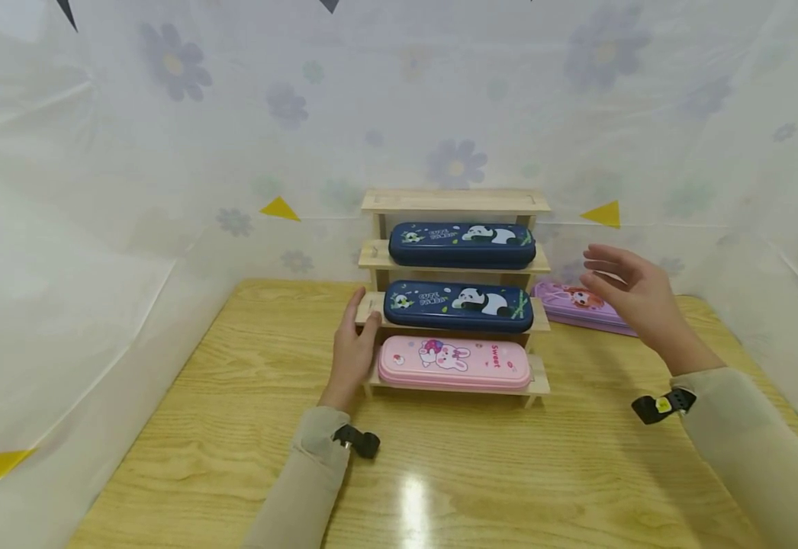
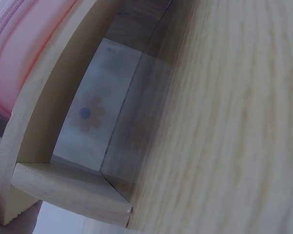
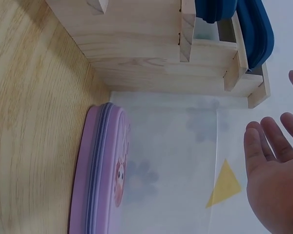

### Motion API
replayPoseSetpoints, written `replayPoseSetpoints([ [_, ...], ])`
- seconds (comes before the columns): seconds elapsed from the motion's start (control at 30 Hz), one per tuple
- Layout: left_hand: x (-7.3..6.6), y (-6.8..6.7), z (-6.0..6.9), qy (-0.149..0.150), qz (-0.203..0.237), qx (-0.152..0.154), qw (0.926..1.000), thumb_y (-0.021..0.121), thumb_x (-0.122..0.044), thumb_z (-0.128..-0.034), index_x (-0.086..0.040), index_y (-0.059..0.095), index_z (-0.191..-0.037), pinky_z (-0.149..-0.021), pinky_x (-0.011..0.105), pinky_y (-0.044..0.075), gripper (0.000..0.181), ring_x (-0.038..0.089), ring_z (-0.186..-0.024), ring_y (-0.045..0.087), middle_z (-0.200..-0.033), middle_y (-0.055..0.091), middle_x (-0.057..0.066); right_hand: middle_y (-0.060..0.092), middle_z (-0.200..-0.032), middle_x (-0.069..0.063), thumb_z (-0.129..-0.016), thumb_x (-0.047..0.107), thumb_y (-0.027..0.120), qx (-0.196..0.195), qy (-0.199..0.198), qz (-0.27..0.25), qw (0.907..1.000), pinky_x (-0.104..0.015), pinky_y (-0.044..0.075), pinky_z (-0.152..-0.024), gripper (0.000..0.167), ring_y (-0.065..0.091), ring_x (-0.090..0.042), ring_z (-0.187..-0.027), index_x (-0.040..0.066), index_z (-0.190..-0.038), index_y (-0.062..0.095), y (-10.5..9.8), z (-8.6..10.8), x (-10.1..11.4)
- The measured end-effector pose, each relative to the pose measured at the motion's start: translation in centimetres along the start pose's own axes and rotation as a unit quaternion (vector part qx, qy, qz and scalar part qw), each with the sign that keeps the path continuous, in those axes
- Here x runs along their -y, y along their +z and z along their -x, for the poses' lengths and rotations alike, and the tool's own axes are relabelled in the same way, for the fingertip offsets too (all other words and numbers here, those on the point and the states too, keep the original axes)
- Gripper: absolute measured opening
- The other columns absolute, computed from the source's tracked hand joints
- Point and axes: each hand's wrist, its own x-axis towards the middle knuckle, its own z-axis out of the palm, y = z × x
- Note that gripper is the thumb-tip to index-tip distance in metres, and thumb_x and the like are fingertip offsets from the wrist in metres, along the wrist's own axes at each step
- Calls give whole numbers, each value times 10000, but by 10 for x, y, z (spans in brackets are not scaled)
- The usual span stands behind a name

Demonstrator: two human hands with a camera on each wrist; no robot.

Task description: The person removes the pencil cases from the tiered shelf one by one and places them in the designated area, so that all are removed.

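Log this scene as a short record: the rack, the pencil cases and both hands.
Stand: four-step wooden rack
Second step from top: upper navy panda pencil case
Third step: lower navy panda pencil case
Bottom step: pink bunny pencil case
Right of rack: purple pencil case, on wooden table
Left hand: at rack's left end, grip unclear
Right hand: raised, fingers relaxed, holding nothing

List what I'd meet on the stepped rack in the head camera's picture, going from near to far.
Pink bunny case, lower navy panda case, upper navy panda case, top wooden shelf.
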Motion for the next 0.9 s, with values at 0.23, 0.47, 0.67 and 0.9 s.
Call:
replayPoseSetpoints([
  [0.23,3,0,-1,74,67,8,9999,515,-352,-1015,-262,347,-1545,-1149,439,260,563,194,-1404,340,-1548,376,-37,547,-1366,-22,-939,88,673,-36,-125,-113,9999,-112,442,-915,531,525,-178,-1228,96,-1443,504,8,-6,4],
  [0.47,4,0,-1,125,125,-6,9998,518,-350,-1015,-278,353,-1541,-1137,433,283,556,186,-1375,377,-1538,391,-40,527,-1393,-51,-929,106,692,-82,-170,-123,9997,-116,449,-908,549,518,-202,-1242,116,-1446,505,14,-12,7],
  [0.67,2,0,-2,124,124,2,9998,517,-353,-1014,-292,352,-1539,-1137,432,283,553,179,-1364,383,-1540,384,-51,510,-1417,-57,-935,165,695,-33,-169,10,9999,-121,446,-913,559,510,-218,-1255,159,-1456,496,18,-18,11],
  [0.9,1,0,-1,98,102,-17,9999,522,-339,-1010,-250,360,-1540,-1110,441,321,561,212,-1303,451,-1511,432,2,498,-1421,-80,-926,123,700,4,-228,-74,9997,-205,433,-988,570,499,-246,-1269,117,-1456,490,25,-22,13],
])
